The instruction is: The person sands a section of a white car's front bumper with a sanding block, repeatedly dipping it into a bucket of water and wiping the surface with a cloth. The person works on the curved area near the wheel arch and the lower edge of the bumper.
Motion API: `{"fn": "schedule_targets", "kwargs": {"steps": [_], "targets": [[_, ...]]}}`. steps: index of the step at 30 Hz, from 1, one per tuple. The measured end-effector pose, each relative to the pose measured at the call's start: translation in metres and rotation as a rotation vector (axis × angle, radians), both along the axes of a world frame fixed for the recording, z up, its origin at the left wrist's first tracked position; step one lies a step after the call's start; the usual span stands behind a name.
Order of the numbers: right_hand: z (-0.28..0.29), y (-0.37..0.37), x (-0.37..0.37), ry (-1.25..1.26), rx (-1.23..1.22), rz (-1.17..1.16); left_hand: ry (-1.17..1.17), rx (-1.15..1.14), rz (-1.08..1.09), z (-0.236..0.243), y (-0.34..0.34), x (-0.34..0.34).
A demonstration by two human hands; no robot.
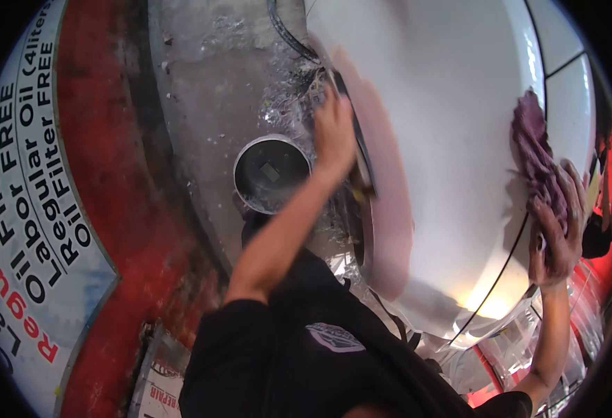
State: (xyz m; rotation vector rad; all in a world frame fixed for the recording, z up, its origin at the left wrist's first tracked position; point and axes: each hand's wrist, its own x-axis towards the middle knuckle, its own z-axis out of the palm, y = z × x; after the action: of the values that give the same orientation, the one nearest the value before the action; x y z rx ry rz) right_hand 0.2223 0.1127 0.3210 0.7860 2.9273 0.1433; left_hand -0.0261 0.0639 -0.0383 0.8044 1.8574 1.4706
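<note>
My left hand (335, 132) is closed over a long, flat dark sanding block (366, 164), pressed along the edge of a white car body panel (452, 139). A band of pinkish filler (387, 188) runs along that edge, right beside the block. At the right, my right hand (560, 226) rests on the white panel with a crumpled purple cloth (532, 132) gripped in it. The cloth hangs against the panel beyond my fingers. Part of the block is hidden under my left hand.
A round bucket (248, 182) with dark contents stands on the wet grey floor (205, 90), left of my left forearm. A black hose (286, 31) lies beyond it. Along the left runs a red wall (97, 104) with a printed white sign (34, 265).
</note>
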Motion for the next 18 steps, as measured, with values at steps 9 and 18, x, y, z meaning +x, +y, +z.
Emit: {"fn": "schedule_targets", "kwargs": {"steps": [9, 18], "targets": [[-0.002, 0.008, -0.004, 0.042, -0.021, 0.016, -0.307, -0.196, -0.059, -0.054, 0.080, -0.080], [0.001, 0.002, 0.000, 0.023, -0.022, 0.025, -0.224, -0.101, -0.090, -0.068, 0.088, -0.093]]}}
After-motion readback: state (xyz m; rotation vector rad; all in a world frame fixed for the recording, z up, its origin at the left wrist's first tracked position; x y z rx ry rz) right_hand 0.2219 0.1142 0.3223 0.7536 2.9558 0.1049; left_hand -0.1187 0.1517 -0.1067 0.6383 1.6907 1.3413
